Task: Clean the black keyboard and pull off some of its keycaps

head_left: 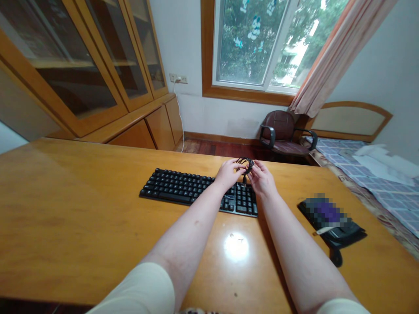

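Observation:
Both of my hands hold a coiled black cable (246, 162) just above the far right end of a black keyboard (183, 185). My left hand (228, 173) pinches the coil from the left side. On the coil's right side, the fingers of my right hand (262, 178) are closed on it too. A dark plug end (244, 179) hangs below the coil, over the keyboard's back edge. The keyboard lies flat with its keys up, and my left forearm hides part of it.
The keyboard rests on a wooden desk (81, 218). To the right lie a dark flat package (343, 233), partly blurred out, and a small black object (335, 257). Beyond the desk are an armchair (281, 131), a bed (379, 187) and a glass-fronted cabinet (124, 109).

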A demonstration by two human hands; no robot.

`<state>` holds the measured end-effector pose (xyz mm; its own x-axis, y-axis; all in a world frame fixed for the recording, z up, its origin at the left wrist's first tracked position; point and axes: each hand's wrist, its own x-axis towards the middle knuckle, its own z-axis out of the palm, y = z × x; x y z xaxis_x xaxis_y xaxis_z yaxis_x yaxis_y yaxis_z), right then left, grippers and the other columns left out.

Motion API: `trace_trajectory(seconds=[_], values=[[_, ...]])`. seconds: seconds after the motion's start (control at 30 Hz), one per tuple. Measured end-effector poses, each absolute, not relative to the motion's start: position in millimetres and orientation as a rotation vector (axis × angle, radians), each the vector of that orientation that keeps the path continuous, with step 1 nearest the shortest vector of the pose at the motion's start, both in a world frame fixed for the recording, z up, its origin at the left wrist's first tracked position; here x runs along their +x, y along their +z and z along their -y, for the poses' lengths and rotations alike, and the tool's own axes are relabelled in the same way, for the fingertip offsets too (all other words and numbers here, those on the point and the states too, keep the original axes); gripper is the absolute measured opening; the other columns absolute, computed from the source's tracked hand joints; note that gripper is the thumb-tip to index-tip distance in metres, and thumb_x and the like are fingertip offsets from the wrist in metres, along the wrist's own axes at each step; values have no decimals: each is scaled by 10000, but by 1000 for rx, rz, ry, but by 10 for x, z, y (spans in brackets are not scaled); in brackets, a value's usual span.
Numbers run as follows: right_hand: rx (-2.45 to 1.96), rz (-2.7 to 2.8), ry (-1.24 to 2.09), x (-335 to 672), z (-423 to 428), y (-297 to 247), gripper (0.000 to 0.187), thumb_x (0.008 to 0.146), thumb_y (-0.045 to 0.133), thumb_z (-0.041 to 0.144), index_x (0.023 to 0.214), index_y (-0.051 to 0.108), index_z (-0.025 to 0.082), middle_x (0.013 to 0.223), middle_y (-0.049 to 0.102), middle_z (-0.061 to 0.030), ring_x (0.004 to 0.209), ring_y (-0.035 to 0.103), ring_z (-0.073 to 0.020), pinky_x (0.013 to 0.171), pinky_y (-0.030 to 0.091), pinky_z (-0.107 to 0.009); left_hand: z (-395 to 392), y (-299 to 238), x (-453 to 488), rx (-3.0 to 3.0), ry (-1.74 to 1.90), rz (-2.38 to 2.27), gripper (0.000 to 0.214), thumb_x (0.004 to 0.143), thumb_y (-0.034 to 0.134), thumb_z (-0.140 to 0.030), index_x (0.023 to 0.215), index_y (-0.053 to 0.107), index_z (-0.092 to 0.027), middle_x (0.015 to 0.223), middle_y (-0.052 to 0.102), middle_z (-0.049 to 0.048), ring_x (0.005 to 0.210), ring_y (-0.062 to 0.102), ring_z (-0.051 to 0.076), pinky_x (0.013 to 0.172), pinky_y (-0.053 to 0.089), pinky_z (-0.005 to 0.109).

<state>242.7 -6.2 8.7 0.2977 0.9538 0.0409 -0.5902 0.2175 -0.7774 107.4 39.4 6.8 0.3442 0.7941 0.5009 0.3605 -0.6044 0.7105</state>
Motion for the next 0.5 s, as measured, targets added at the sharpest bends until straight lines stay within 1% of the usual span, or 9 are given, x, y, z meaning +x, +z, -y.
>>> trace_trajectory(seconds=[0.07,0.13,0.27,0.37,0.43,0.5], values=[[-751,574,1153,2431,45,70,317,598,724,131,872,585,207,843,677,11,784,652,-110,695,529,-213,-390,63,1089,2130,1112,-969,211,790,599,-274,964,690,-197,1123,598,74,1077,542,186,989,395,328],[-771,570,1146,2433,33,54,310,590,731,137,852,580,208,819,684,10,794,656,-122,714,532,-231,-378,67,1095,2133,1082,-1002,220,796,590,-272,977,688,-195,1160,578,82,1093,532,192,994,391,331],[-815,604,1130,2428,32,30,337,571,744,147,848,562,209,802,687,6,785,661,-142,709,534,-256,-328,119,1069,2235,1153,-1098,149,765,629,-274,883,710,-233,1244,529,57,1166,463,219,1025,344,382],[-844,599,1130,2406,44,42,349,569,733,140,865,559,202,804,690,-7,759,665,-149,671,534,-257,-285,155,1056,2303,1177,-1147,102,751,638,-280,807,707,-232,1125,572,57,1089,489,224,976,374,394],[-853,568,1125,2383,54,67,354,565,727,132,871,563,202,785,693,-5,731,664,-148,643,531,-253,-260,162,1068,2338,1152,-1123,124,771,601,-281,821,688,-209,1013,581,64,967,530,200,893,424,353],[-846,546,1137,2361,60,93,348,567,725,142,875,573,198,770,693,-3,698,658,-136,625,522,-241,-237,161,1093,2380,1077,-1048,134,796,542,-241,851,653,-190,923,582,55,855,546,169,802,450,298]])
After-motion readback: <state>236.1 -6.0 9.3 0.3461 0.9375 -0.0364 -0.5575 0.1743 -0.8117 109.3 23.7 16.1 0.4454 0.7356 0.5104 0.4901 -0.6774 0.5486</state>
